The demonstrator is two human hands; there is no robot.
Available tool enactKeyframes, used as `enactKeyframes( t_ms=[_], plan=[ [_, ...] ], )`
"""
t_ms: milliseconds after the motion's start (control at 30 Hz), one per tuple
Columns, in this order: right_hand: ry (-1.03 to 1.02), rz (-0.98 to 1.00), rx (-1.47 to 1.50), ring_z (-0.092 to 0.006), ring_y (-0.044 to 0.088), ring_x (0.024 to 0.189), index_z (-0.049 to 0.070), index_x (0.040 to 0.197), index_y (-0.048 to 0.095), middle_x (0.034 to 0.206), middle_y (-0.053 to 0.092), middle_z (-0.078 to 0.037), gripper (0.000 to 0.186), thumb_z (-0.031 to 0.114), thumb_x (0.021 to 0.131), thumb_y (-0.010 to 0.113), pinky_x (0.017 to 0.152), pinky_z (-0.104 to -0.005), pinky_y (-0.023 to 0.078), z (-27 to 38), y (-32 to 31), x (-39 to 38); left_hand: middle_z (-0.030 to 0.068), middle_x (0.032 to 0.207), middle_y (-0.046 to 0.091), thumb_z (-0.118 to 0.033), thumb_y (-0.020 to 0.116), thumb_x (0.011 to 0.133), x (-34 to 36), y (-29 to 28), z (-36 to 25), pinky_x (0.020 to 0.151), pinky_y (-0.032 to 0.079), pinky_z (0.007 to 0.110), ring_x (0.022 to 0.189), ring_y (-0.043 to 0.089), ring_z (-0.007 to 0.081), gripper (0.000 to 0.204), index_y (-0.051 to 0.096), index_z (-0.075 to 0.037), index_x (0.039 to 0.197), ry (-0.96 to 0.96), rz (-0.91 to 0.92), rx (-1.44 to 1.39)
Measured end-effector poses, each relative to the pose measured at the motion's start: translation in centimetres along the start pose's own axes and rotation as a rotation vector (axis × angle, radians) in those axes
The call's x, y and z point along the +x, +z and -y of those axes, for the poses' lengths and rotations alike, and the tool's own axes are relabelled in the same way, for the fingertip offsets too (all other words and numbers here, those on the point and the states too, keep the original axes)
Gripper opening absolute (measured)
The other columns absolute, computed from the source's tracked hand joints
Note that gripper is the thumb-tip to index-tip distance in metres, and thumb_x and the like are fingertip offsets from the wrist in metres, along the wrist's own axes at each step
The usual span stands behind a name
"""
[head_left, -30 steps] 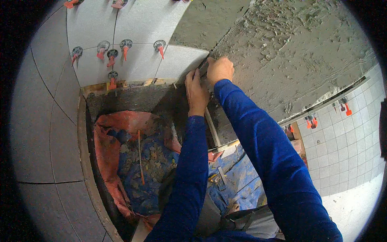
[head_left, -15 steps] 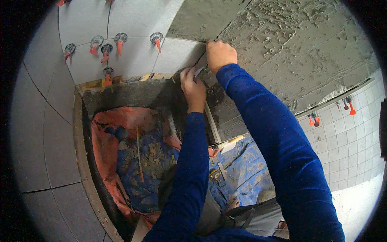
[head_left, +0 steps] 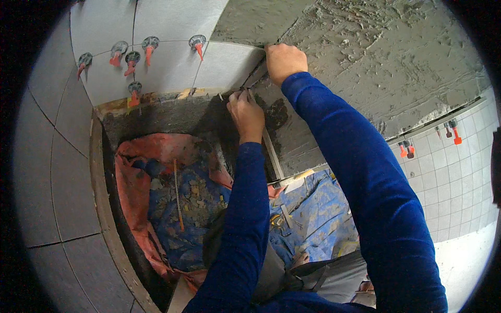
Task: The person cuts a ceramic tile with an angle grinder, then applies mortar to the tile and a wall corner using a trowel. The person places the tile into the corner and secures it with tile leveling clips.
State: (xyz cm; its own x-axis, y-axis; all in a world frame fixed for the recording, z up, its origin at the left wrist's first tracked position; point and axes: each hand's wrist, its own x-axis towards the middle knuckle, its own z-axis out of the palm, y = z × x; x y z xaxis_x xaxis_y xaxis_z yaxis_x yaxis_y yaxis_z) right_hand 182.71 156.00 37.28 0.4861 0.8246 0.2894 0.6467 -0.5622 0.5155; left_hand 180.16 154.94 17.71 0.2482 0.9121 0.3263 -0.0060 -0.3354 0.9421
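A narrow grey strip [head_left: 255,74], seemingly cut tile, runs between my hands, along the line where the light grey tiles [head_left: 228,65] meet the wet grey mortar [head_left: 365,68]. My right hand [head_left: 287,61] is closed at its far end, knuckles up, beside the mortar; its fingertips are hidden. At the near end my left hand [head_left: 246,115] is closed with fingers bent, just above the dark rough ledge [head_left: 162,116]. What lies under the left fingertips is partly covered.
Red-tipped levelling clips [head_left: 197,46] stick out of the tiles at upper left; more clips [head_left: 454,133] stand by small square tiles [head_left: 443,193] at right. Below, a red sheet [head_left: 130,182] and a blue tarp [head_left: 318,219] hold debris. A wooden edge [head_left: 104,193] borders the recess.
My left hand has turned and drawn slightly nearer along the joint, its fingers now curled down. The right hand stays at nearly the same spot. The view has shifted a little.
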Motion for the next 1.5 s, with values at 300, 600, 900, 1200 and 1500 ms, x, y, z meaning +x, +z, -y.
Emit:
enactKeyframes(
  t_ms=[300, 600, 900, 1200, 1500],
  plan=[
    [-0.032, -0.015, 0.037, -0.0384, 0.073, 0.098, 0.007, 0.101, 0.075, 0.103, 0.075, -0.019, 0.02, 0.013, 0.091, 0.059, 0.083, -0.0481, 0.061, -0.8, -0.1, 0.7, 0.0258, 0.122, 0.061, -0.012, 0.066, 0.09, -0.2, -1.9, -0.3, 0.103, 0.043, 0.049, 0.117, 0.054, 0.0436, 0.03, 0.07, 0.005, 0.115, -0.01, -0.027, -0.051],
    [-0.074, -0.12, -0.024, -0.035, 0.075, 0.099, 0.011, 0.103, 0.079, 0.106, 0.076, -0.016, 0.024, 0.016, 0.091, 0.058, 0.082, -0.0472, 0.061, -0.9, 1.0, 1.3, 0.0253, 0.118, 0.063, -0.009, 0.065, 0.086, -0.3, -3.6, 0.8, 0.103, 0.043, 0.049, 0.116, 0.056, 0.0424, 0.03, 0.071, 0.006, 0.111, -0.032, -0.074, -0.086],
    [0.289, -0.275, 0.476, -0.0398, 0.073, 0.094, 0.004, 0.101, 0.075, 0.106, 0.072, -0.022, 0.02, 0.012, 0.088, 0.062, 0.081, -0.0517, 0.06, 3.1, -1.9, -3.4, 0.0216, 0.102, 0.068, -0.01, 0.065, 0.086, -0.5, -5.1, 0.3, 0.097, 0.047, 0.048, 0.11, 0.06, 0.0407, 0.026, 0.072, 0.005, 0.106, 0.086, -0.107, -0.063],
    [-0.147, 0.166, 1.235, -0.0342, 0.068, 0.08, 0.006, 0.114, 0.071, 0.095, 0.069, -0.014, 0.027, 0.01, 0.088, 0.074, 0.069, -0.0422, 0.054, -1.2, -3.4, -38.7, 0.0148, 0.099, 0.066, -0.014, 0.068, 0.093, -0.5, -7.3, -1.9, 0.084, 0.05, 0.043, 0.09, 0.063, 0.0328, 0.017, 0.072, -0.003, 0.105, 0.395, -0.023, 0.007],
    [0.484, 0.418, 1.075, -0.0378, 0.071, 0.087, 0.003, 0.114, 0.07, 0.103, 0.071, -0.019, 0.029, 0.012, 0.087, 0.075, 0.074, -0.0454, 0.056, -8.3, 2.9, -56.8, 0.0149, 0.112, 0.068, -0.018, 0.075, 0.086, 9.0, -7.4, -9.1, 0.09, 0.048, 0.045, 0.104, 0.059, 0.036, 0.025, 0.074, -0.007, 0.109, 1.057, -0.003, 0.499]
  ],
)
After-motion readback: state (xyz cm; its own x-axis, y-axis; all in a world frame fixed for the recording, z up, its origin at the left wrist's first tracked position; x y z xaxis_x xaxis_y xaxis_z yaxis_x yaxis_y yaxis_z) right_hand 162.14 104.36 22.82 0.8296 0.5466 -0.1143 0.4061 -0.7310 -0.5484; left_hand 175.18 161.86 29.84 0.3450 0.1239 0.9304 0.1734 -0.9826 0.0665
